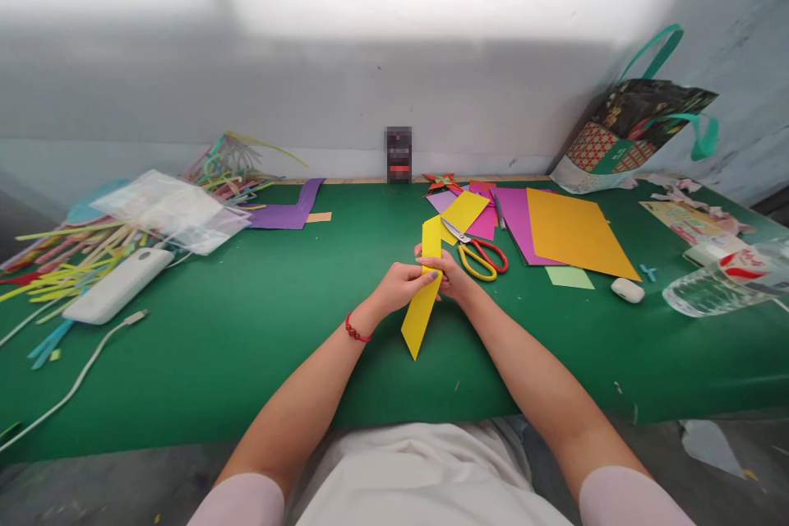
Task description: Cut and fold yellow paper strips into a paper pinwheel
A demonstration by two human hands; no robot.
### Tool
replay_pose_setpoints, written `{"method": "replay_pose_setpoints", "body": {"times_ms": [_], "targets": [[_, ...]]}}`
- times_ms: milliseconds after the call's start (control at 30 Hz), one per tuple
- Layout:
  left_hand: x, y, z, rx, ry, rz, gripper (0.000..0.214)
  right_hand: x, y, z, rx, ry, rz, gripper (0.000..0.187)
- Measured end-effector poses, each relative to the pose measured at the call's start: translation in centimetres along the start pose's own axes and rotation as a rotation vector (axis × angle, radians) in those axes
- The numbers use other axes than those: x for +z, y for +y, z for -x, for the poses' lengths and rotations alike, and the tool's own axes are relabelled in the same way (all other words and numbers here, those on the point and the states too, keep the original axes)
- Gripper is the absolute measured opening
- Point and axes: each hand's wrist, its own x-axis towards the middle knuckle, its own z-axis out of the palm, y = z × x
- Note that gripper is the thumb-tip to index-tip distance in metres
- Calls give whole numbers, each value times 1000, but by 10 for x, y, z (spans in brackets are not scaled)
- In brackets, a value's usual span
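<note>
Between both hands is a folded yellow paper strip (pixel 422 316), held over the green table. One end of the strip stands up above the fingers, and the other slants down toward me. My left hand (pixel 403 283) is closed on the strip, its thumb pressing the front near the middle. On the other side, my right hand (pixel 452 273) pinches the same strip; some of its fingers are behind the paper. Just beyond the right hand lie scissors (pixel 476 253) with yellow and red handles, their blades touching yellow paper (pixel 467 212).
Magenta and orange sheets (pixel 576 230) lie at the right, near an earbud case (pixel 627 290), a plastic bottle (pixel 708 283) and a bag (pixel 622 131). Leftward are purple paper (pixel 277 215), a white power bank (pixel 120 286), a cable (pixel 92 366) and heaped coloured strips (pixel 55 263).
</note>
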Motion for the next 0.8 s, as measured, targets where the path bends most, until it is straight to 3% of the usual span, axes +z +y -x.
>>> {"method": "replay_pose_setpoints", "body": {"times_ms": [233,533,667,800], "targets": [[0,-2,-1,2,15,-48,42,1,-1,-1,-14,43,-17,28],[-5,-1,-6,-85,16,227,57,2,2,-5,-35,127,16,30],[-7,0,-7,-77,1,233,56,3,4,-7,20,146,-4,35],[-5,0,-6,-77,10,196,53,5,1,-6,-26,207,-7,37]]}}
